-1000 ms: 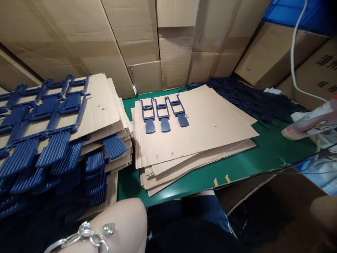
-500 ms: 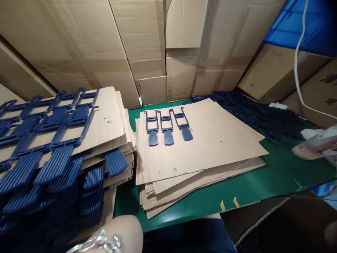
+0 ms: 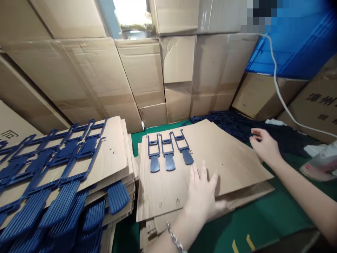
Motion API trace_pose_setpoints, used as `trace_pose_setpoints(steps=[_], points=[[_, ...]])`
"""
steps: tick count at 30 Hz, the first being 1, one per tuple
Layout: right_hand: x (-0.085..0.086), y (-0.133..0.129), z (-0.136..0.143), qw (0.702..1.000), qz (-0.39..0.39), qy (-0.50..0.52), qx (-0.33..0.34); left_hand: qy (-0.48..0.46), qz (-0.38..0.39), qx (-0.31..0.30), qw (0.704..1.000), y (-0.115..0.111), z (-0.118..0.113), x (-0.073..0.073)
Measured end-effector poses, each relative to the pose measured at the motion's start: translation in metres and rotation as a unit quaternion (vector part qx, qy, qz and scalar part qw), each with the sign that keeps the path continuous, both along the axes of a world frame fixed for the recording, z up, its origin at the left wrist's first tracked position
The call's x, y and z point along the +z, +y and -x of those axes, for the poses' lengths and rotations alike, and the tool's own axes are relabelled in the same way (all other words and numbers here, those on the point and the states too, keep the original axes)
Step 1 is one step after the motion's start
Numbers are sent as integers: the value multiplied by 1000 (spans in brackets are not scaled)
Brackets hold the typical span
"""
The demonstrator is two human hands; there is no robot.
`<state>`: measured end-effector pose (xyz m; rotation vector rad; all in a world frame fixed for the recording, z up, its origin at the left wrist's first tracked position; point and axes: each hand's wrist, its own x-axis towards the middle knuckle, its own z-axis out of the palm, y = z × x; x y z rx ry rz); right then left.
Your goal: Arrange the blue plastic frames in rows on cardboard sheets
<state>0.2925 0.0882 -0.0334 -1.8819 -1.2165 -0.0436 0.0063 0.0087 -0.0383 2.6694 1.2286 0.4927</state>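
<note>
1. Three blue parts sit in a row on the right card stack, frames far, ribbed flaps near. So their long axis runs near-far, and the rightmost one leans a bit, far end to the left.
2. Left hand is way closer to those: open, palm down, fingers spread over the card, tips just on the near side of the rightmost flap. Can't tell if they touch the card, kinda blurry.
3. Right hand is over by the dark pile at the far right, fingers loosely curled. Can't tell if it's pinching anything.
4. More blue parts lie layered on the left card stack, flaps hanging off the near edge.
5. Containers: blue crate and boxes at the back, bottle on the right. No clue what's inside any.
</note>
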Motion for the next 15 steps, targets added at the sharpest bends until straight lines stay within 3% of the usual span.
trace_pose_setpoints(steps=[3,7,11,15], points=[[-13,39,-11,996,86,-35,17,7,90,15,996,2,-1,-20],[-10,102,-11,991,102,-78,46,-9,104,29,994,2,-4,-27],[-8,165,-2,984,127,-113,58,-9,46,63,997,2,-12,-41],[-18,213,0,934,270,-217,83,25,-57,133,989,-2,-20,-67]])
